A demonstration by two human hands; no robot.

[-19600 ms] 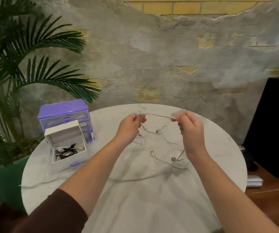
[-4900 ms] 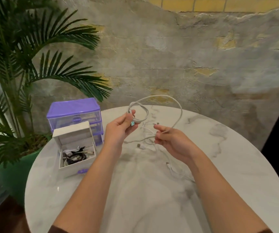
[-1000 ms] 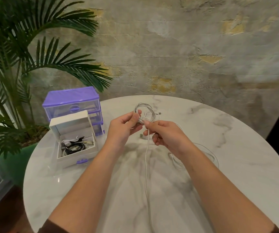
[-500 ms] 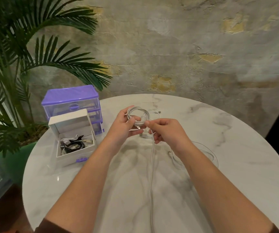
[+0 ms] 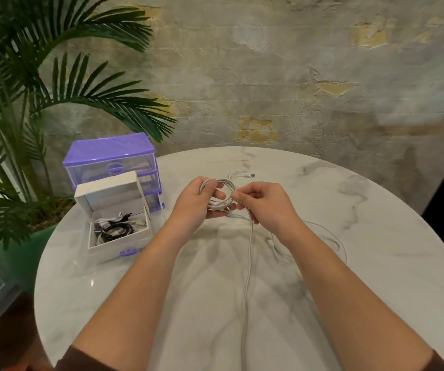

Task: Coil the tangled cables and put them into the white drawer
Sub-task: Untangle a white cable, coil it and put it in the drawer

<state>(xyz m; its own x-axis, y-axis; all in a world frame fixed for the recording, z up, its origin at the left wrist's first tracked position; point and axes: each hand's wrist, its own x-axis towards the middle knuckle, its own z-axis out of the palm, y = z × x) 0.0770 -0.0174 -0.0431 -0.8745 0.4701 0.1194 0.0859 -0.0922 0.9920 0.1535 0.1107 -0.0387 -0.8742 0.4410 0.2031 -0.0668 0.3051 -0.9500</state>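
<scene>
Both hands are on the white cable: my left hand grips the coil above the worktop, my right hand pinches the loose tail beside it. Winding is midway, I judge; next comes another loop, then the white drawer, open left of the coil.

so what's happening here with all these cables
A person is winding a white cable into a coil above a round marble table. The left hand holds the finished loops, while the right hand pinches the loose length, which trails down toward the table's near edge. More white cable lies uncoiled on the table to the right. The white drawer sits pulled out at left, with several black and white cables inside.
</scene>
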